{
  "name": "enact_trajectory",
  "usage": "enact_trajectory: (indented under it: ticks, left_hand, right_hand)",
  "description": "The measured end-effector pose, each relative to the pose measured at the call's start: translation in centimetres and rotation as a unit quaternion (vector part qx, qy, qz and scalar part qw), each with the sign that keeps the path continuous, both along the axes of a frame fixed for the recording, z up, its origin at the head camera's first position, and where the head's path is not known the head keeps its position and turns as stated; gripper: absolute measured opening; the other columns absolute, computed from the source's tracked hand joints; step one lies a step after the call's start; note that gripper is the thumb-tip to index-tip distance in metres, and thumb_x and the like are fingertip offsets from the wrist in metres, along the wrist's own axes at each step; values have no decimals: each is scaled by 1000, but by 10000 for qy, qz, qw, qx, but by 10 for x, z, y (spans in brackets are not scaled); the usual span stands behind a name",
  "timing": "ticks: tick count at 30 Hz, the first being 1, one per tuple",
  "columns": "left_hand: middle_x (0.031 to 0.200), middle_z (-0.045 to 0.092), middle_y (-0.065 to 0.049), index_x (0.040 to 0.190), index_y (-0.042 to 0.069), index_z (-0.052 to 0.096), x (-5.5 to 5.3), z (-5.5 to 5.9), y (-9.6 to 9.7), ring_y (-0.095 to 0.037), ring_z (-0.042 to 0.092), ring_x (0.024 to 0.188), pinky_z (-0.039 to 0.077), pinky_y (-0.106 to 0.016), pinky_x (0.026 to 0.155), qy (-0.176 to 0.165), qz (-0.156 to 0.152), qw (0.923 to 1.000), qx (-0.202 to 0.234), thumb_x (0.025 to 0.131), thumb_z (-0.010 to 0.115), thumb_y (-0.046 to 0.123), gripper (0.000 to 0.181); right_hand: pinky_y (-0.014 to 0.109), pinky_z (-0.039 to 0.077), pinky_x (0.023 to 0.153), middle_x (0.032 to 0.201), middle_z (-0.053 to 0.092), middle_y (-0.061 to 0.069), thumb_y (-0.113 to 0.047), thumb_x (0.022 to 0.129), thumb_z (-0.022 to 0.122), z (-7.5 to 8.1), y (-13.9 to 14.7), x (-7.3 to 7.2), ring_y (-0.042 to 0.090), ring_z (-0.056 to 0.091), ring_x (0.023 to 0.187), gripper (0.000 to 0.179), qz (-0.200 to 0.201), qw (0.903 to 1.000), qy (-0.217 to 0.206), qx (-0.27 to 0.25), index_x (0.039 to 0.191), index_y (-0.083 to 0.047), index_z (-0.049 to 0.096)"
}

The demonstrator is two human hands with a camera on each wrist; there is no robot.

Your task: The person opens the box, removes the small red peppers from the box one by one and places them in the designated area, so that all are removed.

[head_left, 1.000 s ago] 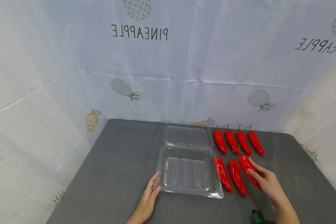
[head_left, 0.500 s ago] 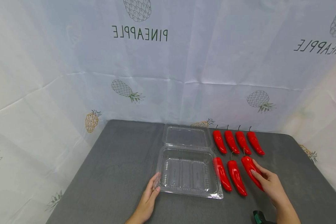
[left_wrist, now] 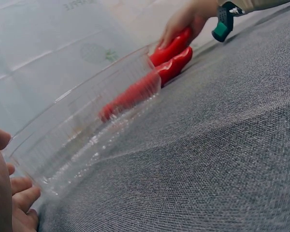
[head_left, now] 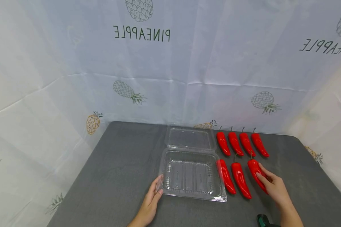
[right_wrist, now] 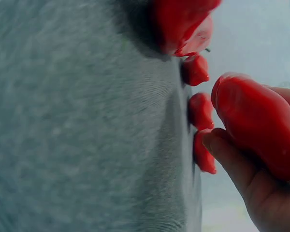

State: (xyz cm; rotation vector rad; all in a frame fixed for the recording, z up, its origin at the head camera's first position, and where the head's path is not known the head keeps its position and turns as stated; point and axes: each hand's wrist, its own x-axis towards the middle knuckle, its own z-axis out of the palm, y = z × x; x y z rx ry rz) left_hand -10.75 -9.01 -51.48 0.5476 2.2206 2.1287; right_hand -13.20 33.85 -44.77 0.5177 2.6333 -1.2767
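Note:
A clear plastic clamshell container (head_left: 187, 196) lies with its lid (head_left: 191, 138) folded back toward the wall. At its near left corner my left hand (head_left: 148, 205) grips the rim between thumb and fingers. My right hand (head_left: 274, 186) holds a glossy red chili pepper (head_left: 255, 170), thumb on one side and fingers on the other, its stem pointing away. In the right wrist view this chili pepper (right_wrist: 261, 125) shows lifted off the cloth. Two more red peppers lie between container and right hand: one (head_left: 227, 179) against the container's right side, another (head_left: 240, 181) beside it.
Behind stands a row of several red chili peppers (head_left: 245, 143) on the grey tabletop (head_left: 125, 167). A white pineapple-print curtain (head_left: 170, 63) rises right at the table's back edge. A black and green wrist strap (head_left: 262, 219) sits by the right forearm.
My right hand has moved slightly to the right with the chili pepper, widening the gap to the pepper beside it. The left hand and container have stayed put.

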Motion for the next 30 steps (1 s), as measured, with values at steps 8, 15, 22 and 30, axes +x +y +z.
enact_trajectory:
  ticks: [8, 15, 22, 30]
  left_hand:
    - [148, 26, -30, 143, -1, 26, 0, 1, 0, 13, 25, 130, 20, -3, 104, -55, 9, 10000, -20, 101, 35, 11, 45]
    - [148, 25, -29, 143, 0, 25, -1, 2, 0, 14, 24, 130, 20, -3, 103, -147, -27, 9999, -20, 101, 35, 11, 45]
    - [148, 26, -29, 143, 1, 26, -1, 2, 0, 13, 25, 130, 20, -3, 103, -117, 27, 9999, -25, 100, 35, 10, 45]
    - [147, 28, -29, 143, 1, 27, -1, 1, 0, 13, 26, 130, 21, -3, 103, -63, 68, 9999, -52, 100, 36, 9, 44]
  right_hand:
    - [63, 19, 108, 150, 10, 31, -57, 91, 43, -10, 5, -5, 49, 13, 136, 75, -39, 9997, -150, 167, 147, -16, 13]
    - [64, 16, 108, 149, 11, 32, -55, 92, 44, -18, 7, -8, 50, 12, 136, 76, 82, 9993, -225, 276, 147, -14, 13]
    - [64, 18, 107, 148, 14, 32, -52, 93, 44, -24, 7, -10, 50, 15, 135, 74, 169, 9987, -79, 476, 147, -11, 13]
    - [64, 19, 106, 146, 16, 35, -50, 93, 46, -24, 5, -10, 51, 18, 134, 74, 169, 9974, -53, 701, 146, -8, 16]
